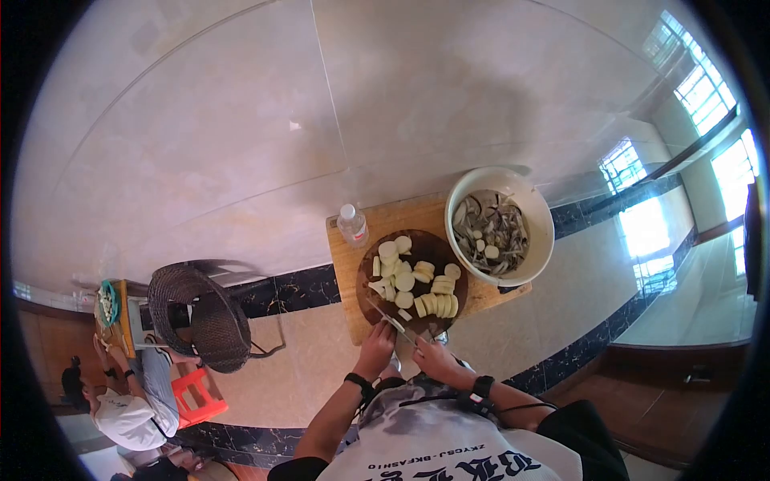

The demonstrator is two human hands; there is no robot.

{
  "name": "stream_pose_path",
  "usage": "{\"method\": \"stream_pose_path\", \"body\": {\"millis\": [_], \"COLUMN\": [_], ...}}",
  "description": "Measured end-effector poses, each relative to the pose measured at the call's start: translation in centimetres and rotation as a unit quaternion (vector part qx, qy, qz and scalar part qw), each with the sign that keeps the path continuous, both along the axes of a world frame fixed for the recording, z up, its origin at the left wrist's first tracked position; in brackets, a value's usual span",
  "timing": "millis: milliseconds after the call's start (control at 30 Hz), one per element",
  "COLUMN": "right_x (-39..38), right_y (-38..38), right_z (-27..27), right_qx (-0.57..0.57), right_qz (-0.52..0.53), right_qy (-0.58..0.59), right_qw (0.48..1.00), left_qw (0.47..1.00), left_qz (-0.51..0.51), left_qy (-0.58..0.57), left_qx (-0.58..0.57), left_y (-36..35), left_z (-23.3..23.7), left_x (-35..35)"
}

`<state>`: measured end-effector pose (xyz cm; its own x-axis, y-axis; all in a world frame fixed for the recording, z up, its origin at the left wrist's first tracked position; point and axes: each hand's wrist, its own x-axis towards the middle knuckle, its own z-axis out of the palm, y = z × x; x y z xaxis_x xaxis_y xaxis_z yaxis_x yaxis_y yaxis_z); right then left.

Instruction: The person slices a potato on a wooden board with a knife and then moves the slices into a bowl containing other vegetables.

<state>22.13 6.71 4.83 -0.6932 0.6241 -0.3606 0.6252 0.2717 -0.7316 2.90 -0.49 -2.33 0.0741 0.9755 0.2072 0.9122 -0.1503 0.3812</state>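
Note:
My right hand [435, 360] is closed round the handle end of a knife [378, 307], whose thin blade points up and left over the board's near edge. My left hand [378, 346] is beside the blade, its fingers bunched at a pale vegetable piece [393, 323]; they partly hide it. Both hands meet the near side of a round dark cutting board [413, 247]. Several thick, round, pale vegetable slices [404, 281] lie there in loose groups, and a row of slices [438, 305] leans together on the right.
The board rests on a wooden table [346, 284]. A capped clear bottle [352, 225] stands at its back left. A large white basin [541, 204] with strips and pale pieces is at right. Left are a dark woven chair [220, 333] and a seated person [132, 417] on a red stool [196, 398].

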Motion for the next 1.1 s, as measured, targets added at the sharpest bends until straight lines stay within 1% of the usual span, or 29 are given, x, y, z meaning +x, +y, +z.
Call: {"method": "stream_pose_path", "body": {"millis": [67, 100, 200, 300, 400, 433, 500, 533, 567, 600, 667, 700, 800, 900, 1000, 1067, 1100], "right_x": [0.6, 0.6, 0.9, 1.1, 1.1, 1.4, 2.6, 2.2, 1.5, 1.0, 1.7, 1.5, 1.2, 0.8, 0.6, 1.1, 0.9], "right_y": [-0.4, -0.4, -0.4, -0.3, -0.7, -0.5, -0.6, -0.3, -0.4, -0.7, -0.8, -0.6, -0.6, -0.5, -0.3, -0.6, -0.6], "right_z": [-1.9, -1.8, -1.0, 0.0, -0.6, -2.1, -5.2, -3.9, -2.6, -1.3, -2.9, -2.8, -1.6, -1.2, -0.3, -2.2, -2.3], "right_qx": [0.020, 0.031, 0.006, 0.033, 0.018, 0.078, 0.184, 0.184, 0.110, 0.034, 0.047, 0.054, 0.020, 0.044, 0.036, 0.059, 0.049], "right_qz": [-0.004, -0.006, -0.019, 0.015, -0.030, 0.040, 0.178, 0.195, 0.092, -0.014, 0.024, 0.044, -0.020, -0.018, 0.010, 0.024, 0.021], "right_qy": [0.039, 0.058, 0.031, 0.039, 0.022, 0.031, 0.044, 0.013, 0.006, -0.001, 0.015, 0.025, 0.038, 0.057, 0.040, 0.040, 0.027], "right_qw": [0.999, 0.998, 0.999, 0.999, 0.999, 0.996, 0.966, 0.963, 0.990, 0.999, 0.998, 0.997, 0.999, 0.997, 0.999, 0.997, 0.998], "left_qw": [1.000, 1.000, 1.000, 1.000, 1.000, 1.000, 0.999, 0.999, 0.998, 0.998, 0.999, 0.999, 0.999, 1.000, 0.998, 0.998, 0.998], "left_qz": [0.001, 0.000, 0.000, 0.000, 0.005, 0.007, 0.008, 0.007, 0.032, 0.025, 0.013, 0.018, 0.015, 0.016, 0.031, 0.031, 0.030], "left_qy": [0.005, 0.008, 0.009, -0.004, -0.011, -0.013, -0.015, -0.018, -0.051, -0.048, -0.037, -0.043, -0.034, -0.020, -0.060, -0.054, -0.051], "left_qx": [-0.004, -0.006, -0.002, -0.007, 0.003, 0.009, -0.031, -0.050, -0.016, -0.022, -0.034, -0.016, -0.025, 0.009, -0.006, 0.015, 0.027], "left_y": [0.0, 0.0, 0.0, 0.0, 0.0, -0.1, -0.4, -0.4, -0.2, -0.2, 0.0, 0.2, 0.1, 0.2, 0.3, 0.3, 0.3], "left_z": [-0.1, 0.0, 0.0, -0.1, -0.5, -0.7, -1.2, -1.5, -1.7, -1.5, -0.7, -0.7, -0.6, -0.3, -0.5, -0.6, -0.6], "left_x": [0.1, 0.1, 0.1, 0.1, 0.1, 0.1, 0.0, 0.1, 0.4, 0.5, 0.2, 0.2, 0.1, 0.1, 0.1, 0.2, 0.1]}}
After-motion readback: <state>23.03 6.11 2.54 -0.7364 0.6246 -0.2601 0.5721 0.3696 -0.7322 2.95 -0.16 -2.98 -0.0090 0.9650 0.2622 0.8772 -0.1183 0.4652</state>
